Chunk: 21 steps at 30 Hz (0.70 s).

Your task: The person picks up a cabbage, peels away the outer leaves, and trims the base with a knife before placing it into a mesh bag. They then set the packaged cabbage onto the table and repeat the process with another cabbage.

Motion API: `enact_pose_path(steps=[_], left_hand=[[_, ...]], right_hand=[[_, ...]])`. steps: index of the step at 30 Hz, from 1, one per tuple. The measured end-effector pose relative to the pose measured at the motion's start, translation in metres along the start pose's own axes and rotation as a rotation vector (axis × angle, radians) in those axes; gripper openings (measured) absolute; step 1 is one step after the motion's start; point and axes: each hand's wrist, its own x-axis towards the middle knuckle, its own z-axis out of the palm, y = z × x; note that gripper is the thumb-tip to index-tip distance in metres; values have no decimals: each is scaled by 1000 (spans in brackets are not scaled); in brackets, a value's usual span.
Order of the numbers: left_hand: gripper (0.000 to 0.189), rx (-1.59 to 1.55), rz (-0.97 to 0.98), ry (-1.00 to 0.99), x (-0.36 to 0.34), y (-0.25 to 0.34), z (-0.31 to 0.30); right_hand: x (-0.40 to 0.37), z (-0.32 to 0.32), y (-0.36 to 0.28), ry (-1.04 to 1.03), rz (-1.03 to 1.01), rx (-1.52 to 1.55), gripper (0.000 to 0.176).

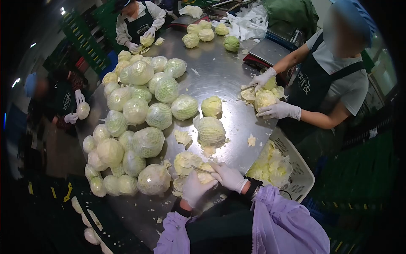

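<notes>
My left hand (196, 189), in a white glove, is closed round the near side of a pale cabbage (204, 175) at the front of the steel table. The thin blade of a knife (201, 169) lies across the top of this cabbage. Its handle is in my gloved right hand (229, 176), whose fingers are wrapped round it. Beyond and against the cabbage are loose outer leaves (186, 162). A net-wrapped cabbage (210, 131) and a bare one (212, 106) sit farther up the table.
Many wrapped cabbages (136, 111) cover the left of the steel table (211, 72). A white basket (303, 172) of leaves stands at the right edge. Across it, a co-worker (325, 80) trims a cabbage with a knife. Two more people work at the far left. Green crates (82, 40) are stacked behind.
</notes>
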Motion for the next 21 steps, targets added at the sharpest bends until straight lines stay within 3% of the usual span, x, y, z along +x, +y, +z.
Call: enact_pose_path(steps=[3, 5, 6, 7, 11, 16, 18, 21], left_hand=[[85, 18, 36, 33, -7, 9, 3], [85, 101, 61, 65, -10, 9, 2], [87, -10, 60, 43, -12, 5, 1], [89, -121, 58, 20, -15, 0, 0], [91, -92, 137, 87, -25, -15, -1], [76, -531, 78, 66, -53, -55, 2], [74, -532, 41, 122, -56, -71, 13], [73, -542, -56, 204, -61, -25, 6]], right_hand=[[12, 2, 13, -14, 52, -58, 41], [23, 6, 36, 112, -94, 77, 38], [27, 4, 37, 114, -92, 78, 38], [32, 2, 37, 113, -55, 62, 37], [43, 7, 31, 94, 27, -27, 39], [67, 26, 59, 58, 137, -65, 44], [69, 28, 71, 43, 172, 23, 49], [37, 6, 38, 133, 48, 74, 52]])
